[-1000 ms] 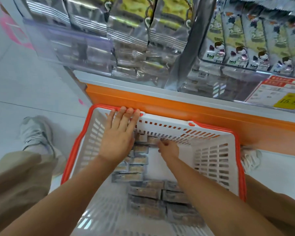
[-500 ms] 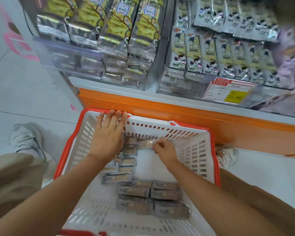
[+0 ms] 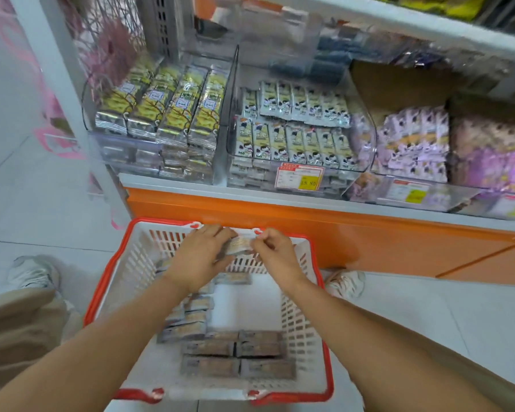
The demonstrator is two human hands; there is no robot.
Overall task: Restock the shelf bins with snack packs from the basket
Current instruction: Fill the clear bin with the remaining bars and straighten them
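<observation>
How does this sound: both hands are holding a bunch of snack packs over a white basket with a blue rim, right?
Not quite: the head view shows the rim of the basket is red, not blue. Otherwise yes, the left hand and right hand are holding a bunch of snack packs over that white basket.

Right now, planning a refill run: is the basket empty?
No, partly full: rows of snack packs lie in the basket.

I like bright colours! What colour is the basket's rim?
Red, around a white basket, clearest in the head view.
</observation>
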